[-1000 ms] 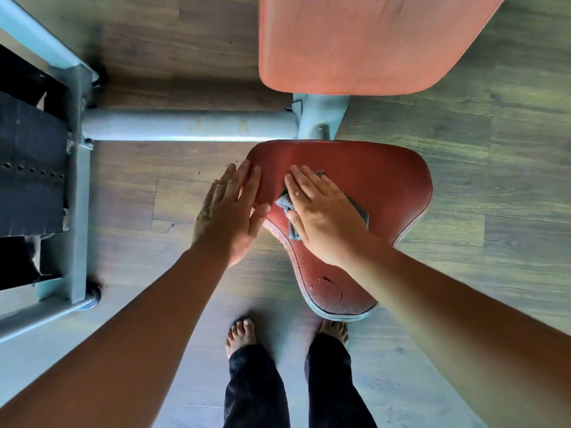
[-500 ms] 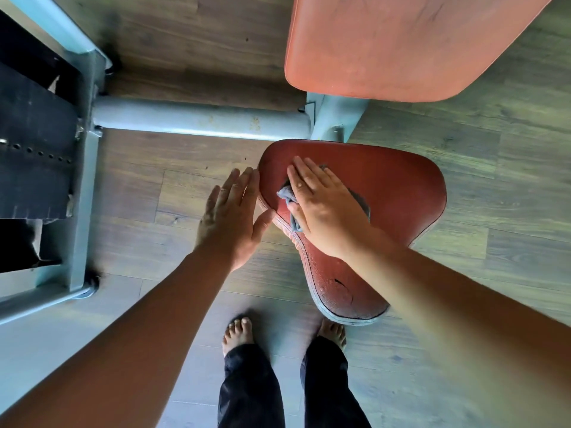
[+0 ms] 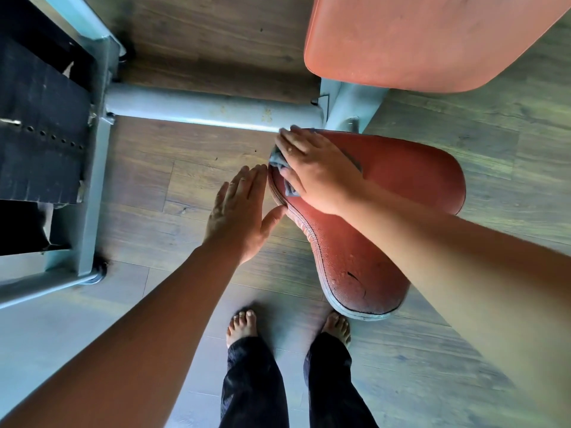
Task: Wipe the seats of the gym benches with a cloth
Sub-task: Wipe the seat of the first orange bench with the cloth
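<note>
Grey cloth [image 3: 277,160] mostly hidden under flat right hand [image 3: 318,173], pressed on red seat [image 3: 401,186] corner. Flat left hand [image 3: 238,217], thumb touching seat edge. Orange backrest pad [image 3: 417,41] cut off; frame tube [image 3: 200,111] behind.

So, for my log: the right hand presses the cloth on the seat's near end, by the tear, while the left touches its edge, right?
No: the head view shows the right hand pressing the cloth on the seat's far left corner, beside the metal tube, away from the tear. The left hand touches its edge.

Cloth [image 3: 279,162] on seat [image 3: 401,193], under right hand [image 3: 318,174].
</note>
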`<state>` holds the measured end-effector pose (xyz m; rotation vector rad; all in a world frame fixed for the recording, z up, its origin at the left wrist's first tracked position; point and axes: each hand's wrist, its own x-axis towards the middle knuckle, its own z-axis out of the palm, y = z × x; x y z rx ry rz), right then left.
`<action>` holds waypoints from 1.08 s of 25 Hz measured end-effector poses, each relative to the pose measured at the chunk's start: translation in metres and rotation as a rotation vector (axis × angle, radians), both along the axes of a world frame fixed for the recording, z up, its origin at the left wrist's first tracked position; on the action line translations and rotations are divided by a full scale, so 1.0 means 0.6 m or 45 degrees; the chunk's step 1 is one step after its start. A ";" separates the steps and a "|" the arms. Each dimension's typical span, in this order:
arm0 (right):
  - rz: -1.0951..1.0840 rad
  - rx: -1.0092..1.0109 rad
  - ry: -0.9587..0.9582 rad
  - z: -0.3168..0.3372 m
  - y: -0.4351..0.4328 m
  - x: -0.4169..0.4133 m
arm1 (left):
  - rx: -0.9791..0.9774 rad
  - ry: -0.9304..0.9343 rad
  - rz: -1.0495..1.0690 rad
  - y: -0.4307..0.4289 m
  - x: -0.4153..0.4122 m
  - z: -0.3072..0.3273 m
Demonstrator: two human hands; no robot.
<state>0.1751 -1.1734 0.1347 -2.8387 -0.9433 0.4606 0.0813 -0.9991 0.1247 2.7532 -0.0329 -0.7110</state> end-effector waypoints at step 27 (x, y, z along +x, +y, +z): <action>-0.385 -0.080 -0.122 0.046 -0.068 -0.207 | -0.021 -0.178 -0.029 -0.057 -0.037 0.032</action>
